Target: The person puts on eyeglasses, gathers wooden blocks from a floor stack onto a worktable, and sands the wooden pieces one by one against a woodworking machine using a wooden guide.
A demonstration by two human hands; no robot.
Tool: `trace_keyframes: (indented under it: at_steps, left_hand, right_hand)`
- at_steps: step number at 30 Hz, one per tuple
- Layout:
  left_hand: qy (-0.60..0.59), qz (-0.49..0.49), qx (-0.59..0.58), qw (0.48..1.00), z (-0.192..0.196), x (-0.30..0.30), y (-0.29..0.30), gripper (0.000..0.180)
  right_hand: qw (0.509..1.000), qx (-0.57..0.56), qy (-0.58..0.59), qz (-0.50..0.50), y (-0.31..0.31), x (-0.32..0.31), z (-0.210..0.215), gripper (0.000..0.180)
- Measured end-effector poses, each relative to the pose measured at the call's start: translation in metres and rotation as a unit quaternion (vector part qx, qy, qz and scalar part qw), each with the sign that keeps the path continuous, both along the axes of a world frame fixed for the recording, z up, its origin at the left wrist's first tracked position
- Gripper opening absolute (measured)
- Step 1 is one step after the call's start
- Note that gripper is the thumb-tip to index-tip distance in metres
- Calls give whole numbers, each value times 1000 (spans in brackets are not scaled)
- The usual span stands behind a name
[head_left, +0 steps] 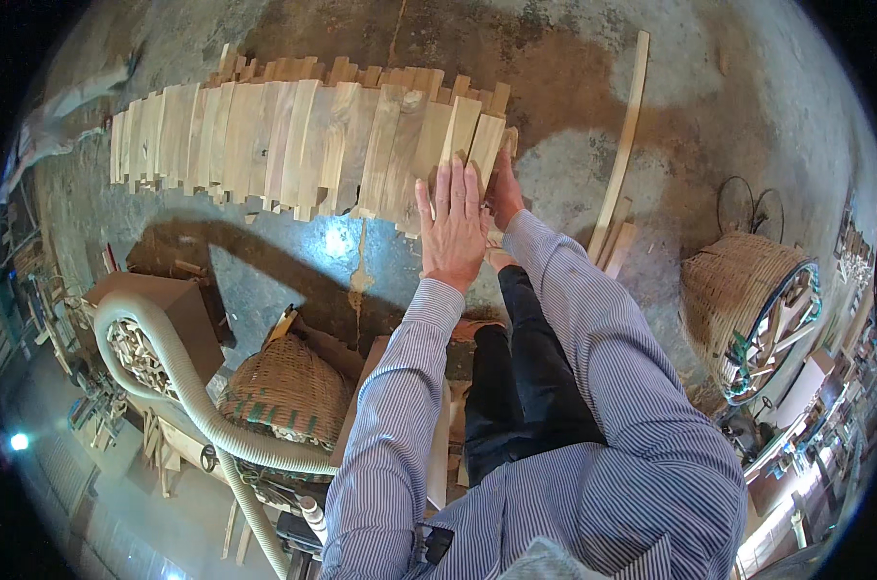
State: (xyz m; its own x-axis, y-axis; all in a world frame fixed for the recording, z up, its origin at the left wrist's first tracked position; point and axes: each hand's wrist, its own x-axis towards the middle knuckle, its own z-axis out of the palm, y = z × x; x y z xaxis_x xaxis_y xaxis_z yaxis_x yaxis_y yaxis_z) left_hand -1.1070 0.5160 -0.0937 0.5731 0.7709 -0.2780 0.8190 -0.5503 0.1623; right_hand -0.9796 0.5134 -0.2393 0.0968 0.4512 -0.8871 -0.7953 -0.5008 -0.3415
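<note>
A long row of light wooden slats (pixel 274 140) lies side by side on the concrete floor, with uneven ends and more wood showing beneath the far edge. My left hand (pixel 452 227) rests flat on top near the row's right end, fingers stretched forward and slightly apart. Beside it, my right hand (pixel 505 191) stands on edge against the row's right side, its palm turned toward the slats. Its visible fingers look straight, though part of them is hidden behind the end slats. Neither hand is visibly wrapped around a slat.
A long thin wooden strip (pixel 624 145) and shorter pieces (pixel 617 249) lie to my right. Further right, a wicker basket (pixel 738 285) with wood scraps lies tipped. At lower left are another basket (pixel 289 387), a cardboard box (pixel 173 314) and a ribbed hose (pixel 192 382). My feet are close to the row.
</note>
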Motion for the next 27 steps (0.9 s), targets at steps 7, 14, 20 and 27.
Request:
trace_keyframes:
  at_steps: [7, 14, 20, 27]
  left_hand:
    - [-70, 7, 34, 997, -7, 3, -7, 71]
    - [-145, 17, 18, 989, -10, 11, -13, 71]
    - [-140, 37, 18, 989, -4, 7, -8, 68]
    - [-149, 54, 27, 987, -4, 3, -6, 65]
  right_hand:
    - [999, 47, -10, 16, 0, 7, 6, 98]
    - [998, 49, 5, 50, -4, 15, 22, 85]
    - [997, 55, 33, 49, -1, 13, 5, 96]
    - [998, 1, 51, 40, -7, 18, -18, 104]
